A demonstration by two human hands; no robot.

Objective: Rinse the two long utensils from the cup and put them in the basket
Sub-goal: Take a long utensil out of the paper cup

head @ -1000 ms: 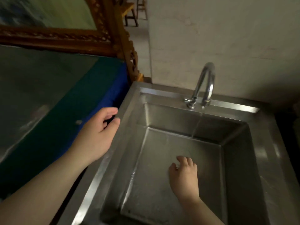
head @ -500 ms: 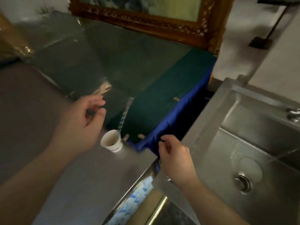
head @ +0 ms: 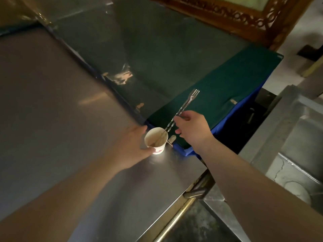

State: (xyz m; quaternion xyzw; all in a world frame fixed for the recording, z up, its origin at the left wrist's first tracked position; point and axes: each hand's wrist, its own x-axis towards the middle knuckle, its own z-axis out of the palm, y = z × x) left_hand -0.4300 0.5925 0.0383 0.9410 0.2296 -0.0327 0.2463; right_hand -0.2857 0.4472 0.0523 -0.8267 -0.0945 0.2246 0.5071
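Head view: your left hand (head: 130,147) clasps the cup (head: 156,140); right hand (head: 191,130) pinches the fork (head: 185,105). Second utensil (head: 160,139) indistinct inside cup.

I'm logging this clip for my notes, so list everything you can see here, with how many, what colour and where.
cup: one, white paper with red print, on the steel counter near its far edge
long fork: one, silver with a twisted handle, standing tilted in the cup, tines up
second utensil: one, pale, leaning inside the cup; kind unclear
steel counter: one, grey metal, left and centre
green cloth: one, dark green with blue edge, behind the cup
sink: one, stainless steel, right edge
carved wooden frame: one, brown, top right
left hand: one, fingers against the cup's left side
right hand: one, pinching the fork's handle above the cup
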